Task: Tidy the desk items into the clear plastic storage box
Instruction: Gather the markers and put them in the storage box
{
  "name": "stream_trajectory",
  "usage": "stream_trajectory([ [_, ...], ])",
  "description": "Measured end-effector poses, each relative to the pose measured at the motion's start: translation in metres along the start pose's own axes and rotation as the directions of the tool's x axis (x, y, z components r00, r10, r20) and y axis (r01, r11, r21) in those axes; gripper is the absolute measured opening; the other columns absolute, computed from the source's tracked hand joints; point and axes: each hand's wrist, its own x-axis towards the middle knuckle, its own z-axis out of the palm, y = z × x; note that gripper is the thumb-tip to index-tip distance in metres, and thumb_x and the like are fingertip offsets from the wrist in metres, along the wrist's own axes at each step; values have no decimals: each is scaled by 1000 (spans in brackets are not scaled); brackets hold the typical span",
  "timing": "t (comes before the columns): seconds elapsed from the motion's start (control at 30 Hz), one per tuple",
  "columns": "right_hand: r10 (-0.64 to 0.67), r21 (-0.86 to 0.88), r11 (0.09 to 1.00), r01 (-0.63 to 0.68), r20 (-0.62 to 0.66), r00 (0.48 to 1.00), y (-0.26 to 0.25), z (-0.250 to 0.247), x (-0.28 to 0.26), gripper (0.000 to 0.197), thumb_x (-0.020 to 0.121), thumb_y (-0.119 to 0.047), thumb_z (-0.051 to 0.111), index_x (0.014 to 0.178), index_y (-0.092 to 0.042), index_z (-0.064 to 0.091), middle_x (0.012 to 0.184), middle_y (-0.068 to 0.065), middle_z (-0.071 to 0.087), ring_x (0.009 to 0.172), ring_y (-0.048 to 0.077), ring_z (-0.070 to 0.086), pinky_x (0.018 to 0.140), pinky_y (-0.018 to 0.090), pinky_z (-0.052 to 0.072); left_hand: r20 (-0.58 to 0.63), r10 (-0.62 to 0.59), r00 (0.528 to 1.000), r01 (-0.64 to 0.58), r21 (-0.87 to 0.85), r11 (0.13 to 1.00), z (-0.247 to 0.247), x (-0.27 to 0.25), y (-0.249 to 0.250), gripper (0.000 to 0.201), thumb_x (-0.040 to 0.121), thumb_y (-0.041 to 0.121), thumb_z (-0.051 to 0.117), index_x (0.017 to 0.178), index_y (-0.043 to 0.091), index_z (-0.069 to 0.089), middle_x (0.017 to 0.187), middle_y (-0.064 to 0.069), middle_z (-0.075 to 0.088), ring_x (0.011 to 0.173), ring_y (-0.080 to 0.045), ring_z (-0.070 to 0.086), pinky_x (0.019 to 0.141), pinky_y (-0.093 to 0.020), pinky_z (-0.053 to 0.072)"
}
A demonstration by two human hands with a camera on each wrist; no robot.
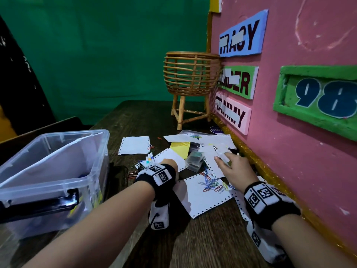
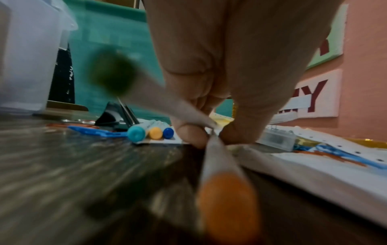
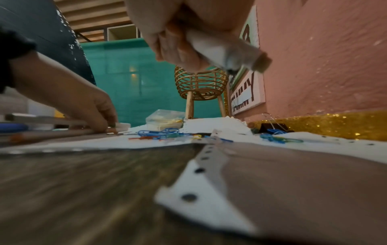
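Two markers pinched at once in my left hand (image 2: 209, 92), green-capped (image 2: 113, 73) and orange-capped (image 2: 226, 203) splaying apart, so one could slip out. Right hand (image 1: 234, 168) grips a white pen (image 1: 222, 154) lifted over the papers. Storage box (image 1: 48, 165) sits left on the desk (image 1: 212, 238); sweeping across could scatter the paper clips (image 1: 210, 183).
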Motion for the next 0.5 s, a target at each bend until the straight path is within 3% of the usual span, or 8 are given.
stream_trajectory([
  [0.07,-3,-9,1000,4,35,999,1,4,0,38,93,-37,48,80,-3,58,67,12,61,62,28,57,56,29,42,-3,35,999,-35,-54,998,2,-7,4,37,96,13,43,129,-1,49,135,-16,53,125,-28,50,100,-29,40],
  [0.17,10,-14,1000,-10,24,1000,1,5,0,43,93,-41,46,90,-1,63,80,18,68,74,30,62,70,36,51,-122,80,989,-107,-239,965,3,-18,10,28,97,13,40,119,-2,47,126,-21,56,116,-33,54,90,-35,44],
  [0.27,-1,12,1000,1,-9,1000,-1,3,-1,45,92,-41,47,89,0,65,76,19,67,69,28,59,64,32,43,-308,245,919,-352,-364,862,1,-33,22,25,101,21,29,108,0,41,110,-28,60,98,-37,59,70,-36,36],
  [0.37,-3,66,998,4,-13,1000,-5,2,-2,45,91,-44,47,90,-2,65,70,11,63,65,23,56,62,31,41,-352,438,827,-553,-371,746,3,-44,33,32,101,25,30,110,-2,44,99,-29,62,81,-34,58,71,-40,44],
  [0.5,-13,126,992,17,-33,999,-7,3,-3,36,93,-37,49,82,-4,61,55,-1,42,50,12,38,50,26,28,-417,475,774,-630,-444,637,3,-45,35,31,101,28,33,103,0,47,86,-22,63,69,-23,53,67,-36,47],
])
